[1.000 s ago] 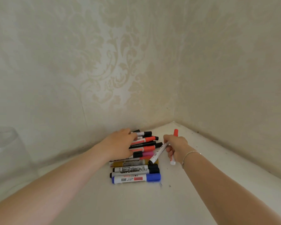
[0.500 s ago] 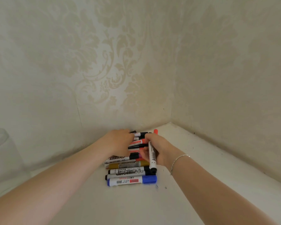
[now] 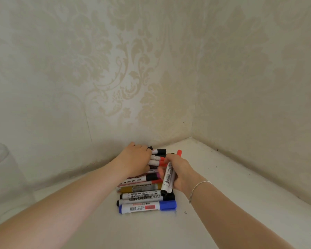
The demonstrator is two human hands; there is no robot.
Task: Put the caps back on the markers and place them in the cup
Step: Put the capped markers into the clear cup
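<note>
The right hand (image 3: 180, 169) has swung in over the pile — fingers curled round a white marker (image 3: 167, 178), black end toward the camera.

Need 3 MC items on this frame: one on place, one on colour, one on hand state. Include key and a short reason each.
1. Where is the clear cup?
A. At the far left edge, apart from the markers
B. Between the two hands
C. In the right corner

2. What colour is the cap of the marker nearest the camera?
A. Red
B. Blue
C. Black

3. What is the right hand doing?
A. Lying flat and holding nothing
B. Holding the cup
C. Gripping two markers, a white-barrelled marker and a red-tipped marker

Key:
1 A: the glass shows only at the left border, well away from the marker pile.
2 B: its right end is plainly blue.
3 C: the fingers curl round the white barrel, and a red end sticks out above the hand.

The left hand rests on the far end of the pile.
</note>
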